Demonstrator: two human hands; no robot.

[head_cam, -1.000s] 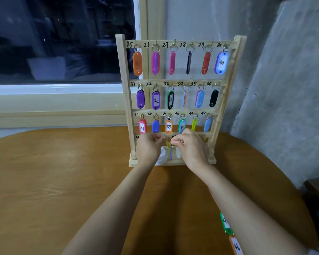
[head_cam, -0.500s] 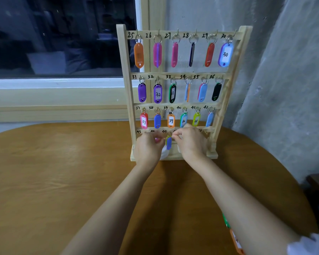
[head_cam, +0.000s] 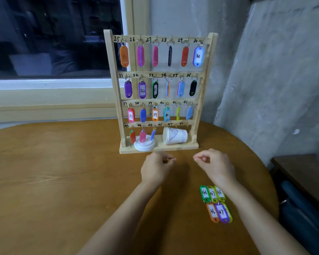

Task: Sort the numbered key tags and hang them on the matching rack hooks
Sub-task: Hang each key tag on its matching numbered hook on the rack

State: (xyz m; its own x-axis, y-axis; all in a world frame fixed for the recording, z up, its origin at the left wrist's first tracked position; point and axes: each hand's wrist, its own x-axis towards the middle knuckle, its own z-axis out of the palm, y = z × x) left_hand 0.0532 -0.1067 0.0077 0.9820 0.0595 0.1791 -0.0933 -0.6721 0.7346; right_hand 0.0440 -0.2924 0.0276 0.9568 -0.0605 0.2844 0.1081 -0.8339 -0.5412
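Grey rough wall (head_cam: 274, 70) and a dark window (head_cam: 53, 34) stand behind a round wooden table (head_cam: 63, 172). At the table's far edge a wooden rack (head_cam: 115, 85) stands upright, with four rails and the numbers 25 to 48 written by the hooks. Both hands hover over the table just in front of the rack base, apart from each other. The left hand (head_cam: 155, 171) has its fingers curled in, thumb tip meeting forefinger, with nothing visible between them. The right hand (head_cam: 216, 166) is curled the same way and grasps nothing visible. A paper cup (head_cam: 175, 136) lies on its side on the right of the rack base, mouth to the left. A stack of white lids (head_cam: 144, 145) sits at the left of the base. Hung tags (head_cam: 198, 56) fill the top three rails. The bottom rail carries three tags, under 43, 44 and 45. Five loose tags (head_cam: 213, 195) lie on the table beside the right forearm in two rows: 46, 47, 48, then 46, 47.
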